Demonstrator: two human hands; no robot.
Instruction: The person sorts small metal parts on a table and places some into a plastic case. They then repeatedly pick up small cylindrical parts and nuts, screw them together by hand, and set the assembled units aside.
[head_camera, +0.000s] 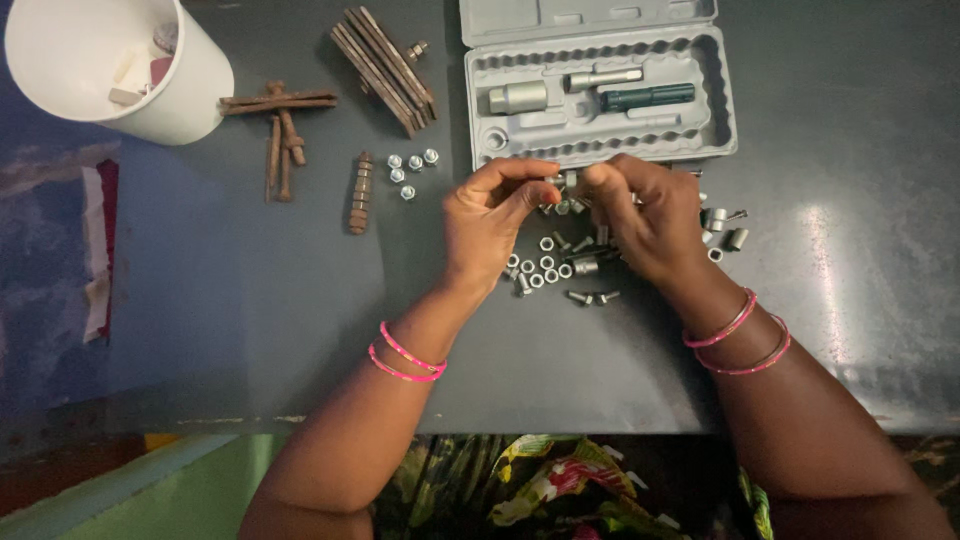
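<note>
Both hands meet over the dark table (250, 300): my left hand (490, 225) and right hand (645, 220) have fingertips pinched together on a small metal piece (562, 181), too tiny to tell what kind, held just in front of the case. Right below and between my wrists lies a loose pile of silver nuts and sockets (555, 265), a few more bits (722, 228) off to the right of my right hand. Nothing blocks the grip. Pink bangles (405, 358) on both wrists. Just beyond my fingers sits an open grey tool case (600, 95); in its moulded slots are a large silver socket (517, 97), a silver extension piece (603, 78) and a dark green handle (646, 97). Left of the case: four small silver nuts (410, 165), a rusty stack of nuts (359, 192), rusty bolts (280, 125), a bundle of rusty flat strips (385, 55). Far left corner, a white bucket (120, 65) with pale scraps inside.
</note>
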